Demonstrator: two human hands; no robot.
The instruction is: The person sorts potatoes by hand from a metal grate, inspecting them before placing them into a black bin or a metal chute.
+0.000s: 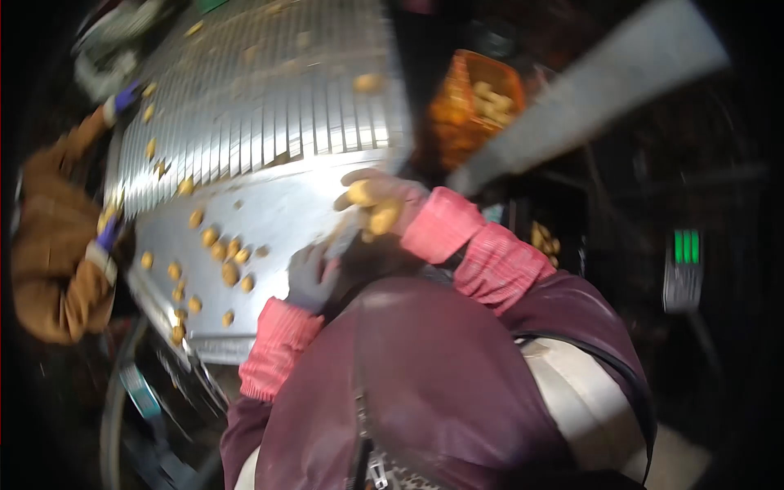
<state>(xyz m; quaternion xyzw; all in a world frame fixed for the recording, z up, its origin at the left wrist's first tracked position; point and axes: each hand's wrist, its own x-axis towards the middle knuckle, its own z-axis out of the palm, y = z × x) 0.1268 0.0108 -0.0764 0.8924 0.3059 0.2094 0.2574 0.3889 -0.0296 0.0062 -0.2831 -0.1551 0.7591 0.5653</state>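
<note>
In the head view my right hand (382, 200), gloved and with a pink cuff, is closed around potatoes (384, 216) over the right side of a metal sorting table (282, 204). Below and to the left, my left hand (313, 273) in a grey glove is near the table's front edge, close to my body. Motion blur smears its fingers, so I cannot tell whether it holds anything. Several loose potatoes (231, 272) lie on the left half of the smooth metal surface.
A slatted metal bed (253, 98) with a few potatoes adjoins the table's far side. At the left, a person in a brown jacket (61, 237) reaches in with purple gloves. An orange crate (461, 90) of potatoes stands beyond a slanting metal beam (604, 90).
</note>
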